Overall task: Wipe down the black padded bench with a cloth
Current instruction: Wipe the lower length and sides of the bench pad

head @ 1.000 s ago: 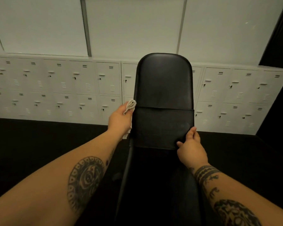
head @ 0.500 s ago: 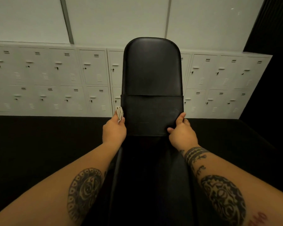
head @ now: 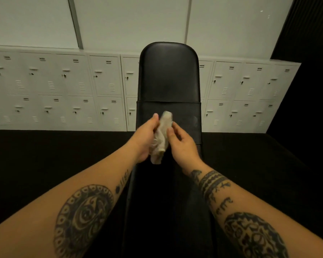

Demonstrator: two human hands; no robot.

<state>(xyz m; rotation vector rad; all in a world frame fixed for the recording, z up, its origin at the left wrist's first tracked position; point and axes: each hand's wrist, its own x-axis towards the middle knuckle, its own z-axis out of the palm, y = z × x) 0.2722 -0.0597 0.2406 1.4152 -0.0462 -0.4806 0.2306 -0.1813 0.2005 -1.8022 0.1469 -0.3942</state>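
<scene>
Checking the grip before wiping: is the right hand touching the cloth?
Touching. The head view shows the right hand with thumb and fingertip pinching the cloth, which the left hand also holds.

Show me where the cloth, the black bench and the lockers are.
cloth (head: 161,139): head view, middle of the crumpled fabric.
black bench (head: 168,75): head view, upper pad.
lockers (head: 73,79): head view, one left door.
</scene>
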